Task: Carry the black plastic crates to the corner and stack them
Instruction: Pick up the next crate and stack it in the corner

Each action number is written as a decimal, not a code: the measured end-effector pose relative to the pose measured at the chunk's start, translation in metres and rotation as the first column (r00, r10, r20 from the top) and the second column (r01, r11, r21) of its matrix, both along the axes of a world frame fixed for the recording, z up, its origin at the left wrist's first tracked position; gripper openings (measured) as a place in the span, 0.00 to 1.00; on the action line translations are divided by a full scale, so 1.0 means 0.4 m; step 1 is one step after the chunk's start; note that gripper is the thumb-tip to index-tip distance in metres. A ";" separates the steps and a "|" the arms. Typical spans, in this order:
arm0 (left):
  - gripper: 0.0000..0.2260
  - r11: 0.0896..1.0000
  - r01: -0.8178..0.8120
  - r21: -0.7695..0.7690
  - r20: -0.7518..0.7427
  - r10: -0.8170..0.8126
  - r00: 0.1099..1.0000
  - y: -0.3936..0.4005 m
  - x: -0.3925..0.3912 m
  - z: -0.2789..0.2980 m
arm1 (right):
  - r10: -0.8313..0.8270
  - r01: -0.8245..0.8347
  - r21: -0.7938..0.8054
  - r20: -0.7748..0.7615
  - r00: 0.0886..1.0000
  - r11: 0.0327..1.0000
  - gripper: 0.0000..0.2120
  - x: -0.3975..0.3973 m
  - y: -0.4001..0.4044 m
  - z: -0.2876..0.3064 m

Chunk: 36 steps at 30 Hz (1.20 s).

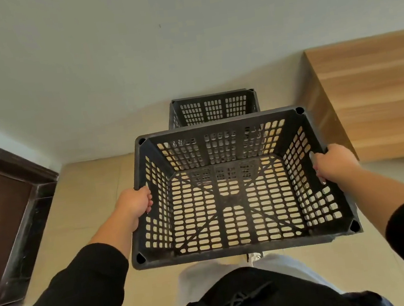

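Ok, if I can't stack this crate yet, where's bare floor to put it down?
Bare tile lies left of the far crate, between it and the dark door frame. The right is tight: the wooden cabinet stands close beside the far crate. Both the left hand and right hand grip the carried crate.

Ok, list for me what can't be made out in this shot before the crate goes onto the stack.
All in the head view:
- Far crate by the wall: its lower part and floor are hidden behind the carried crate, so the count of crates under it is unknown.
- Left hand and right hand: the crate's side walls hide part of the fingers.
- Feet: hidden under the carried crate.
- Wooden furniture: cut off by the right edge.
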<state>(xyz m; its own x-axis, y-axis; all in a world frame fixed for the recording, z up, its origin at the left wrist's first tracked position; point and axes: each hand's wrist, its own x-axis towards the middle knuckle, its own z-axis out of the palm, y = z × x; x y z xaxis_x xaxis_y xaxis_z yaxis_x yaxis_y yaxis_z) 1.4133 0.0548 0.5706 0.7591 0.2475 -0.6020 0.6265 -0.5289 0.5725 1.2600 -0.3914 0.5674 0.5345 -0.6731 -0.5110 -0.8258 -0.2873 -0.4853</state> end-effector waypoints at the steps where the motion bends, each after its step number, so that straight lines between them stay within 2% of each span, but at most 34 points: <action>1: 0.09 1.000 -0.014 -0.004 -0.002 0.014 1.000 -0.010 0.034 0.002 | 0.004 -0.004 0.006 0.006 1.000 1.000 0.18 0.040 -0.016 0.002; 6: 0.08 0.998 -0.041 -0.047 -0.025 0.040 0.999 -0.049 0.211 0.003 | 0.005 -0.006 0.019 0.020 1.000 1.000 0.16 0.219 -0.078 0.001; 14: 0.10 0.995 0.017 -0.101 -0.070 -0.024 0.997 -0.138 0.562 -0.023 | -0.057 0.057 -0.004 0.023 0.998 0.998 0.14 0.488 -0.141 0.008; 21: 0.09 0.990 0.120 -0.070 -0.011 -0.121 0.993 -0.237 0.840 -0.032 | -0.115 0.115 0.004 0.052 0.992 0.993 0.14 0.688 -0.201 0.007; 28: 0.13 0.989 0.148 -0.023 0.019 -0.148 0.989 -0.334 1.011 -0.073 | -0.181 0.179 0.038 0.050 0.982 0.983 0.17 0.856 -0.290 -0.063; 36: 0.12 0.997 0.077 0.017 -0.006 -0.076 0.997 -0.392 1.125 -0.130 | -0.153 0.152 0.020 0.017 0.988 0.988 0.17 1.007 -0.330 -0.105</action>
<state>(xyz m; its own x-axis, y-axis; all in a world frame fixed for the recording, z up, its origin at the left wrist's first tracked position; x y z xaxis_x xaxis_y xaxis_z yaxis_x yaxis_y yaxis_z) 1.8631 -0.1019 0.5187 0.7730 0.1991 -0.6023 0.5869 -0.5850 0.5598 1.6630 -0.5234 0.5252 0.4358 -0.7382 -0.5149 -0.8501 -0.1496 -0.5050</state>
